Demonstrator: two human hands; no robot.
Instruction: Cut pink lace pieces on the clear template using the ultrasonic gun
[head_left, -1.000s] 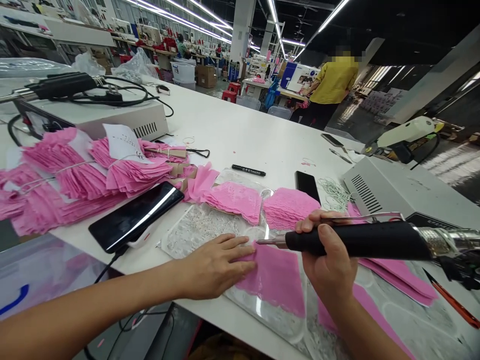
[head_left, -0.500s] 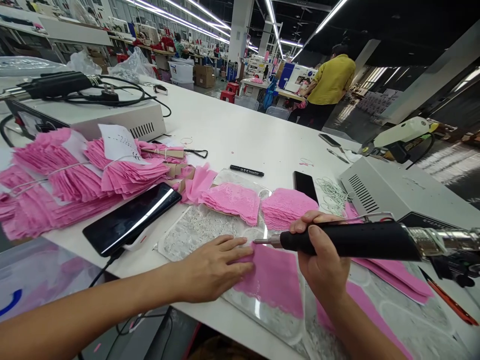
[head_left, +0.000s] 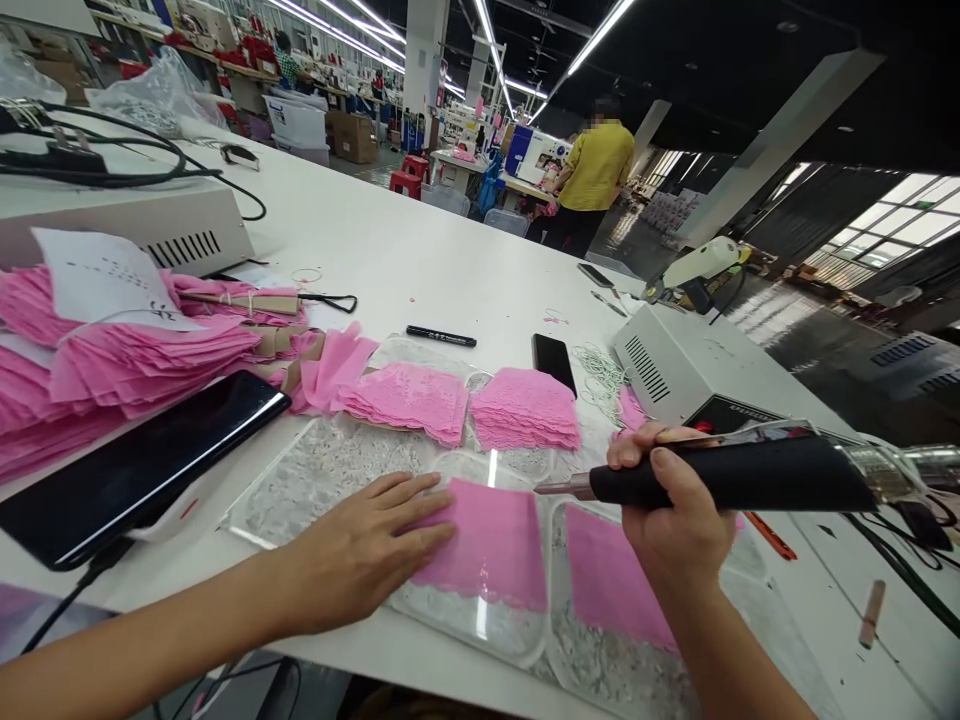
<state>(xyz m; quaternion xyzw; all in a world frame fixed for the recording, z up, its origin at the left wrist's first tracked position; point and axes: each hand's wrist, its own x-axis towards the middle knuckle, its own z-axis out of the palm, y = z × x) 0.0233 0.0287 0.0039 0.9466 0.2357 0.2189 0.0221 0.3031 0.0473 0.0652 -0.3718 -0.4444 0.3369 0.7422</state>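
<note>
My left hand (head_left: 367, 545) lies flat with fingers spread on the left edge of a pink lace piece (head_left: 491, 545), which rests on a clear plate (head_left: 480, 625). My right hand (head_left: 679, 515) is wrapped round the black handle of a heated hand tool (head_left: 735, 478). Its metal tip (head_left: 559, 488) hovers just above the lace's upper right edge. A second pink piece (head_left: 611, 580) lies under my right wrist.
Two small lace stacks (head_left: 461, 400) sit behind the plate, big pink bundles (head_left: 112, 350) and a black phone (head_left: 127, 465) to the left. Marker (head_left: 441, 336), second phone (head_left: 553, 360), rubber bands (head_left: 600, 375), grey control box (head_left: 690, 365). A person in yellow (head_left: 592, 175) stands far off.
The view has swung right and closer. Both hands stay on the lace and the tool; the tool tip now sits a bit further right of my left fingers.
</note>
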